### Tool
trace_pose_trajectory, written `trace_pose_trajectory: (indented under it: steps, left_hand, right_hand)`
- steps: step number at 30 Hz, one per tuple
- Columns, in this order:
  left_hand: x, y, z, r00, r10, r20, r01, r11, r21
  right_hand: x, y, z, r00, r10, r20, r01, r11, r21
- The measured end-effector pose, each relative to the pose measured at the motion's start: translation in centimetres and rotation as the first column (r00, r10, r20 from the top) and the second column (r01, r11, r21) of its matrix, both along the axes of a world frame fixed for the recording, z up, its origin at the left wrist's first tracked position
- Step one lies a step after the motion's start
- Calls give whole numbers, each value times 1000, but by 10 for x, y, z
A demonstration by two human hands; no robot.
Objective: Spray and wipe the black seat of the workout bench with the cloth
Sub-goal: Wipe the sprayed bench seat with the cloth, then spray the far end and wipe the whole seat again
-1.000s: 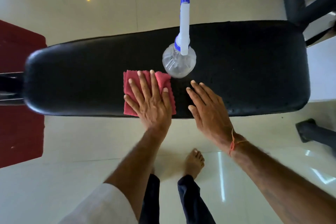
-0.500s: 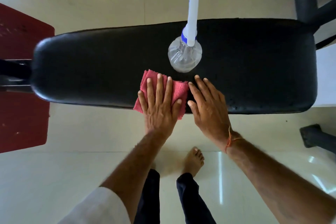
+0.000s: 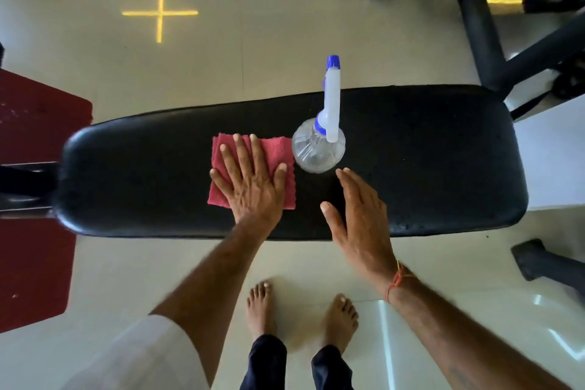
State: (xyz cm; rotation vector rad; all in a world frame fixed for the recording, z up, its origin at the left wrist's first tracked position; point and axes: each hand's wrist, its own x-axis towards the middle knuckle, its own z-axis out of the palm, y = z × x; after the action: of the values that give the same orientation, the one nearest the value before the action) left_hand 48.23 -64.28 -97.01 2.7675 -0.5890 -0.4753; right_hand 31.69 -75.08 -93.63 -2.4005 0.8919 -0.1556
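A long black seat (image 3: 427, 168) runs across the view over a pale tiled floor (image 3: 316, 41). Near its middle, the left hand (image 3: 253, 180) presses flat, fingers spread and straight, on a red cloth (image 3: 278, 149). At the cloth's 3 o'clock, touching its edge, a clear spray bottle (image 3: 316, 152) stands upright. At the bottle's 5 o'clock, the right hand (image 3: 357, 209) is over the seat, fingers straight and together, holding nothing.
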Motion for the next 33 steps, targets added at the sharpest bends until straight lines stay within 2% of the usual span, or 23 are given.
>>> trace_pose_trajectory:
  steps: [5,8,13,17,19,21,23,25,30,33]
  left_hand:
    - [24,4,23,990,-132,-42,132,991,18]
    - [23,8,39,971,-237,-27,237,971,31]
    - [28,2,63,939,-321,-122,325,946,14]
    - [33,-10,70,907,-399,-135,406,913,28]
    - [34,-17,70,895,-423,-145,434,899,57]
    - [31,-22,67,886,-450,-115,459,886,66]
    - [23,-34,65,864,-499,-73,503,862,67]
    - [6,-54,65,812,-579,-77,583,811,52]
    - [-44,-133,64,706,-693,-149,705,708,45]
    - [-72,-181,62,669,-731,-136,740,671,34]
  right_hand:
    - [33,-12,22,974,-198,111,167,956,241]
    - [60,-14,39,954,-256,159,198,930,310]
    - [106,-17,72,886,-366,285,206,862,464]
    - [133,-26,82,827,-401,394,219,875,431]
    - [133,-35,87,771,-466,435,236,842,485]
    - [118,-45,94,672,-607,425,252,727,639]
    - [90,-60,97,587,-733,343,240,563,791]
    - [51,-75,96,535,-805,258,230,433,872]
    - [-26,-102,97,476,-879,-5,329,173,928]
    - [-56,-132,96,454,-885,-101,424,115,898]
